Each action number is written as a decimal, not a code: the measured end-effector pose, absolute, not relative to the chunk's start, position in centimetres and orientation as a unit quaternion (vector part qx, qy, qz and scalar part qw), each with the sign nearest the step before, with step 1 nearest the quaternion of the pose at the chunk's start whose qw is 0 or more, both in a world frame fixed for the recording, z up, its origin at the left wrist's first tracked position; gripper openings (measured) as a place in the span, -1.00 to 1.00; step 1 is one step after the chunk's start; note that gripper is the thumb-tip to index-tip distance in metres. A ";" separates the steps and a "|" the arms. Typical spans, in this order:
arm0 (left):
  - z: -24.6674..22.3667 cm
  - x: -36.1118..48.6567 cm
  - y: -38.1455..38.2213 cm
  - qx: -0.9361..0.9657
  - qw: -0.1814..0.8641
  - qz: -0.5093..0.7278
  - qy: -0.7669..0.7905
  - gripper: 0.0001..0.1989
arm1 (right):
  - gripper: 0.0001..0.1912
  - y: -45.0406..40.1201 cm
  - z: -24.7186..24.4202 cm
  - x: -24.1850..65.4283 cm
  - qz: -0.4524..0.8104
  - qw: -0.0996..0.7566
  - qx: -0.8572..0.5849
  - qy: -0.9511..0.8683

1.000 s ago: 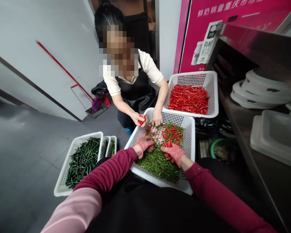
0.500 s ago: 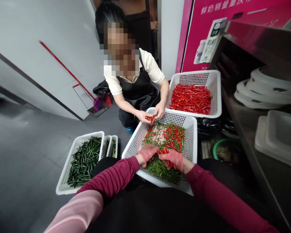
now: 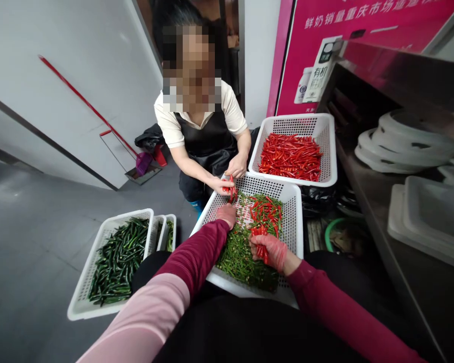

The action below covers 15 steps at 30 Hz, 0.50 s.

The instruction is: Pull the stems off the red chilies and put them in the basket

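Note:
My right hand [image 3: 271,249], in a thin pink glove, is closed round a bunch of red chillies [image 3: 260,241] above the near right part of a white perforated basket [image 3: 295,217]. My left hand [image 3: 227,214], gloved alike, reaches into the basket's far left side, close below the co-worker's hands; its fingertips are hidden, so I cannot make out what it touches. Green stems [image 3: 236,254] cover the near part of the basket. Loose red chillies [image 3: 267,212] lie over stems farther back. Across from me, a co-worker's hands [image 3: 227,184] hold several red chillies over the far rim.
A second white basket [image 3: 331,151] with a heap of red chillies stands at the back right. Green chillies [image 3: 119,262] fill another basket on the floor at left. A metal shelf [image 3: 378,201] with white trays [image 3: 419,217] runs along the right. A red-handled dustpan [image 3: 146,174] leans at the wall.
My left hand has moved away from my right hand, forward to the basket's far left side. My right hand keeps its chillies. The view has shifted slightly.

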<state>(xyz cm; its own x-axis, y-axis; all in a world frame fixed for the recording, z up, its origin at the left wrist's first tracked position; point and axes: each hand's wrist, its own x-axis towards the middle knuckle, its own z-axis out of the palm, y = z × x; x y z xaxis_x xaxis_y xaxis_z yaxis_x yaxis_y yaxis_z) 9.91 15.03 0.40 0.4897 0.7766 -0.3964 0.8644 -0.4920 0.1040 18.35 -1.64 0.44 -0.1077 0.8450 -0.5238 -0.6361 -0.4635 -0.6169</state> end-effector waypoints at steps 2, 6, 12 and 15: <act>0.6 9.4 13.9 0.859 0.136 -0.149 0.470 -0.69 | -0.76 -1.4 0.2 18.4 0.710 0.520 -0.465 -0.101; 2.1 7.6 9.5 0.895 0.131 -0.100 0.414 -0.71 | -0.72 -0.8 -0.7 18.2 0.622 0.500 -0.589 -0.127; 2.8 7.3 3.3 0.804 0.326 -0.003 0.497 -0.74 | -0.68 -0.8 -0.6 18.0 0.532 0.535 -0.623 -0.205; 2.5 7.0 2.6 0.722 0.473 0.034 0.503 -0.69 | -0.70 -0.9 -0.2 18.2 0.501 0.579 -0.610 -0.206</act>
